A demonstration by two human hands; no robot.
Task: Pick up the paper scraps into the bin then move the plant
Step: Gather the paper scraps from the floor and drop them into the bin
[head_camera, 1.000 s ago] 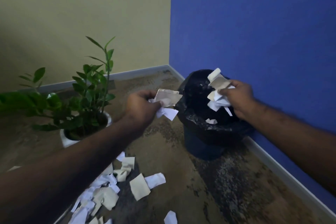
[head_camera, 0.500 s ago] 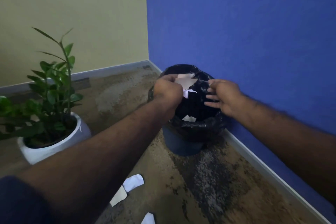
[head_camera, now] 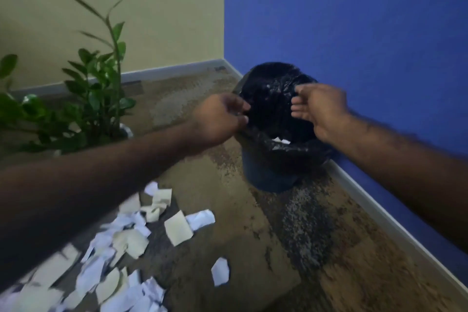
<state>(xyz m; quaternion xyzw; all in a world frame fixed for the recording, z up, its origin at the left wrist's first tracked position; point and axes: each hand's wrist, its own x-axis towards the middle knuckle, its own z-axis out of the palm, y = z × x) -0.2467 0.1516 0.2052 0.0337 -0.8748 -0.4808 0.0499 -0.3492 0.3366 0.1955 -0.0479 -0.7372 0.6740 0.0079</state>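
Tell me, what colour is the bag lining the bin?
Black and glossy; the bag shows best in the head view, over a dark blue bin.

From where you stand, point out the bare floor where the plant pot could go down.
Bare carpet runs from the bin along the blue wall's baseboard toward the camera, with one stray scrap at its left edge. Another bare patch lies between the plant and the bin. The lower left is crowded with paper scraps.
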